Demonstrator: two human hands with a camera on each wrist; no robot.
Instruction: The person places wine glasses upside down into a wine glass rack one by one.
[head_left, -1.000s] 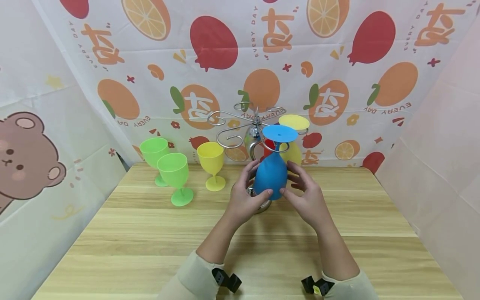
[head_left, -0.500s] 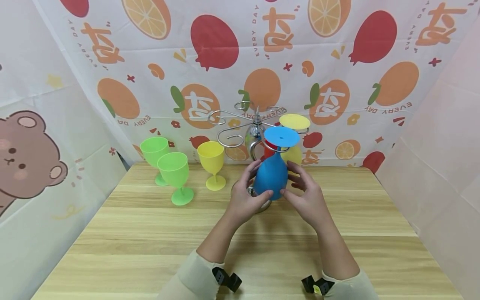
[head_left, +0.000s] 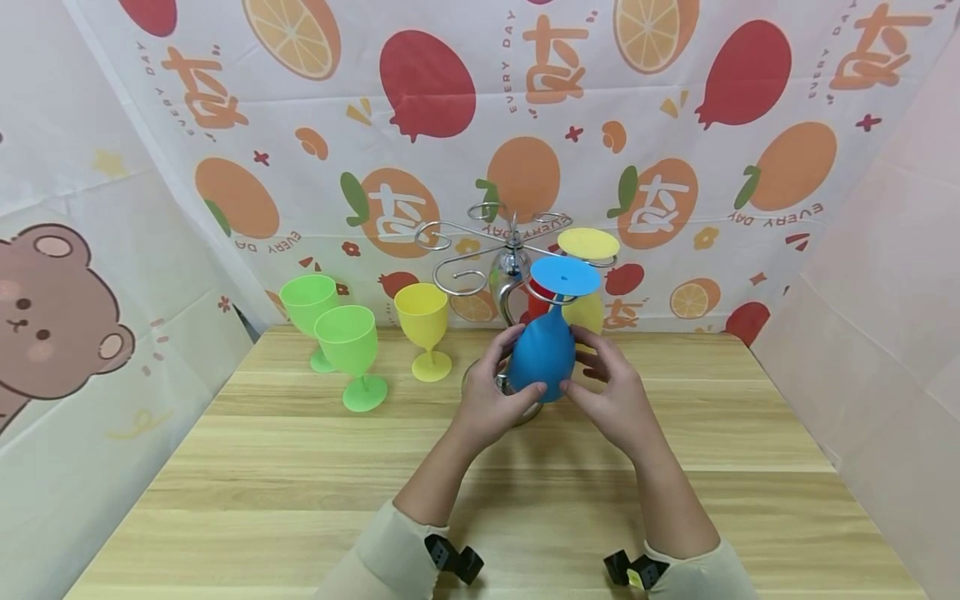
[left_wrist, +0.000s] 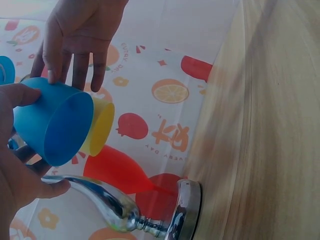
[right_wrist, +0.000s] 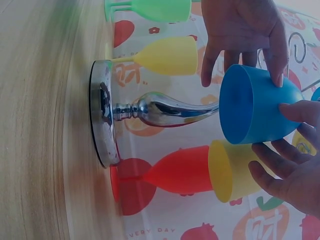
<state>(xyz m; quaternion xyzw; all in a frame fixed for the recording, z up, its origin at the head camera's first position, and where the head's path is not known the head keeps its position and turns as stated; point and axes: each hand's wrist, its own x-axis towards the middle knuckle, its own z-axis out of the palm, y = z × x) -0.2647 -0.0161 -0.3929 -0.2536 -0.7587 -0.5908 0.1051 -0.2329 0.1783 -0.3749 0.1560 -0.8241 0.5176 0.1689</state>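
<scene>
Both hands hold an upside-down blue goblet (head_left: 542, 354) by its bowl, one from each side, with the thumbs near the downward rim. My left hand (head_left: 487, 400) is on its left and my right hand (head_left: 613, 400) on its right. The goblet's stem stands within a front loop of a chrome goblet rack (head_left: 504, 271), and its round foot lies close over the wire. Behind it, a yellow goblet (head_left: 588, 243) hangs upside down from another loop. In the right wrist view the blue bowl (right_wrist: 260, 105) opens toward the tabletop, well above the rack's base (right_wrist: 102, 112).
Two green goblets (head_left: 348, 342) and a yellow goblet (head_left: 422, 312) stand upright on the wooden table (head_left: 337, 500), left of the rack. A red goblet (right_wrist: 182, 170) stands upright behind the rack, mostly hidden in the head view. A fruit-print cloth (head_left: 517, 108) hangs behind the table.
The blue goblet's foot has sunk slightly and shifted a little right, closer to the wire loop. Both hands stay around the bowl almost in place.
</scene>
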